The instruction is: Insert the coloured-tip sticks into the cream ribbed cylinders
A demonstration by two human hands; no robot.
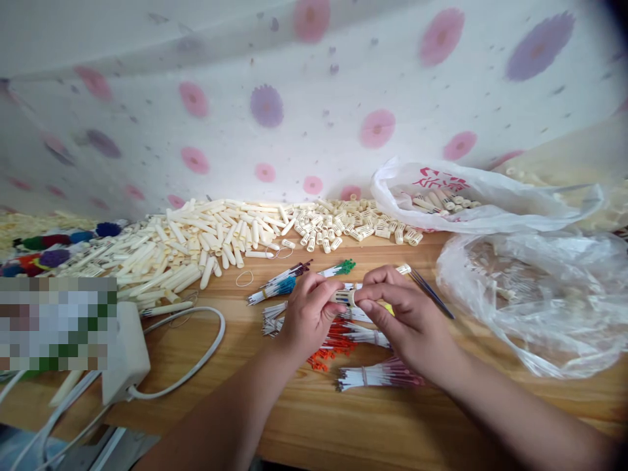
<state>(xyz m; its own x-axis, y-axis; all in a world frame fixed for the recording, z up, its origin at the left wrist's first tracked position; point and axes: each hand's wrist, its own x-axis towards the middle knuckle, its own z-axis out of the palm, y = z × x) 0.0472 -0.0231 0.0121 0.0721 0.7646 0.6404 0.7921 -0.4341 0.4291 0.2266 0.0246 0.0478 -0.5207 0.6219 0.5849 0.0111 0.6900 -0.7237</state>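
Between my two hands, above the wooden table, is a small cream slotted plastic piece (pixel 344 298). My left hand (pixel 311 314) pinches its left end, and the fingertips of my right hand (pixel 405 317) close on its right end. Bundles of thin white sticks with coloured tips lie around and beneath the hands: blue (pixel 282 286), green (pixel 343 267), orange (pixel 326 350) and dark pink (pixel 380 376). Part of a yellow-tipped bundle shows behind my right fingers. Dark tweezers (pixel 432 293) lie just right of my right hand.
Cream tubes (pixel 196 239) and short slotted pieces (pixel 338 222) are heaped along the back. Plastic bags (pixel 534 294) lie at the right, one holding printed tubes. A white power strip (pixel 125 353) with cables stands at the left, near colourful fuzzy items (pixel 53 242).
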